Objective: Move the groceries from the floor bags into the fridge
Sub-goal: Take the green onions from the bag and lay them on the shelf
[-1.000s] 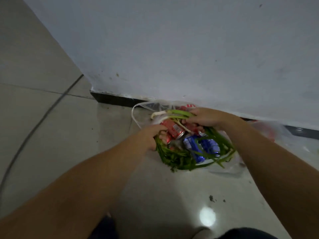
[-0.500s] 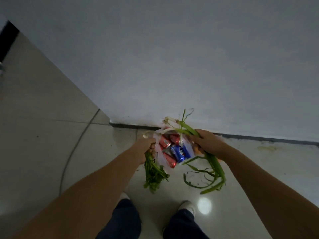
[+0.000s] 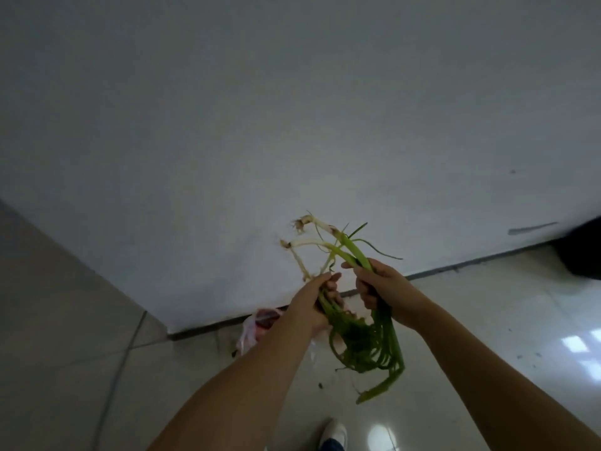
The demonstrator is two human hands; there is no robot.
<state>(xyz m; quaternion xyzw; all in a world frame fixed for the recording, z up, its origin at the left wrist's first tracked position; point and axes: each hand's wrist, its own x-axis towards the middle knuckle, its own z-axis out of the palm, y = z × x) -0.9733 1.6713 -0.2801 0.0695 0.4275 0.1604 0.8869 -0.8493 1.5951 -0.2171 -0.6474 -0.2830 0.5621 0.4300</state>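
Gripping limp green onions (image 3: 353, 252), right hand (image 3: 382, 286), left hand (image 3: 317, 299)

A white wall (image 3: 292, 125) rises close ahead of both hands; a plastic bag (image 3: 257, 330) slumps at its foot, with open floor (image 3: 487, 320) to the right.

Green scallions (image 3: 353, 252), white at roots. Darker green herbs (image 3: 354, 340). Translucent white bag (image 3: 248, 336), red inside. White shoe (image 3: 335, 431). Pale grey wall (image 3: 292, 109), glossy beige floor (image 3: 487, 320).
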